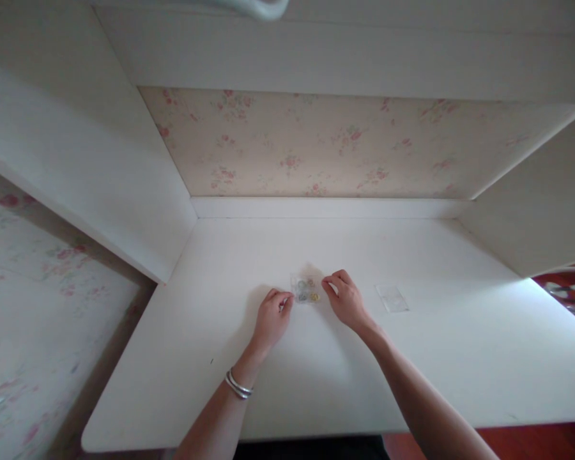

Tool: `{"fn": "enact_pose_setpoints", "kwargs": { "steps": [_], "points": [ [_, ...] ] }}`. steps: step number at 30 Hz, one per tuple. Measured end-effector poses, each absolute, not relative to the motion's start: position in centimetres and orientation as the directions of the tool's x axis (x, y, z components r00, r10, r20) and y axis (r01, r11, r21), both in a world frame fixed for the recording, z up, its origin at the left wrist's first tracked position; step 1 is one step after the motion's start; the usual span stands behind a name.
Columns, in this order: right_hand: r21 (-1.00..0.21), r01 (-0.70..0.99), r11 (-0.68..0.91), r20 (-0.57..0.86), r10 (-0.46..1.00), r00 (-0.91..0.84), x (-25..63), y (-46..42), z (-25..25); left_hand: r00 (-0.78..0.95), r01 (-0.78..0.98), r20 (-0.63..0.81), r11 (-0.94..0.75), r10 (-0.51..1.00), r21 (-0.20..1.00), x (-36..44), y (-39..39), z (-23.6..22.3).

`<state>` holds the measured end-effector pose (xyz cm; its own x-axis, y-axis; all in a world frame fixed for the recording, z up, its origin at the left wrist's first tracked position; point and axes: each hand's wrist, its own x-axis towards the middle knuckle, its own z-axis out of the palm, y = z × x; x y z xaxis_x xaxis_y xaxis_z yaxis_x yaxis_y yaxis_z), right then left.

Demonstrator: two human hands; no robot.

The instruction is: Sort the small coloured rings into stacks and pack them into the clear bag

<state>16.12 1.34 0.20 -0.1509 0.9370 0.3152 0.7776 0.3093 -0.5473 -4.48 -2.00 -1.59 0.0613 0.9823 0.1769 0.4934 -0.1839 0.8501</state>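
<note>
A small clear plastic box [308, 289] lies on the white desk between my hands. Its compartments hold small round pieces, silvery ones and a gold-coloured group [315, 297] at the near right; they are too small to name. My left hand [274, 314], with silver bangles on the wrist, is closed, thumb and finger pinched at the box's left edge. At the right edge, my right hand [344, 298] is also closed in a pinch on the box. To the right of that hand, a flat clear plastic lid [391, 299] lies on the desk.
The white desktop [268, 246] has a low ledge [330, 207] at the back, below flowered wallpaper [311, 144]. White panels stand at the left [138, 211] and right [531, 191]. A white shelf [316, 61] hangs above. A tiny dark mark [211, 361] is near the left.
</note>
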Motion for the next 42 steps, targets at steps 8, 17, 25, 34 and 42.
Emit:
{"fn": "enact_pose_setpoints", "kwargs": {
  "steps": [8, 17, 25, 34, 42],
  "points": [
    [-0.37, 0.929, 0.031, 0.296, 0.951, 0.086, 24.1, -1.7, -0.3, 0.084, 0.504, 0.15, -0.172, 0.985, 0.846, -4.5, -1.8, -1.7],
    [-0.06, 0.993, -0.102, 0.114, 0.987, 0.109, 28.0, -3.0, -0.5, 0.07, 0.507, 0.16, -0.173, 0.985, 0.844, -4.5, -1.8, -1.8],
    [-0.308, 0.943, -0.13, 0.178, 0.965, 0.191, 26.7, -2.6, 0.9, 0.035, 0.499, 0.168, -0.163, 0.985, 0.851, -4.4, -2.0, -1.7],
    [-0.953, 0.274, -0.129, -0.107, 0.99, 0.096, 20.1, -2.4, 3.2, -0.007, 0.446, 0.152, -0.133, 0.988, 0.885, -4.2, -2.1, -1.3],
    [-0.905, -0.275, -0.324, -0.232, 0.919, -0.318, 16.6, -1.9, 3.3, 0.028, 0.326, 0.103, -0.106, 0.994, 0.94, -4.0, -2.4, -0.2]
  ]
}}
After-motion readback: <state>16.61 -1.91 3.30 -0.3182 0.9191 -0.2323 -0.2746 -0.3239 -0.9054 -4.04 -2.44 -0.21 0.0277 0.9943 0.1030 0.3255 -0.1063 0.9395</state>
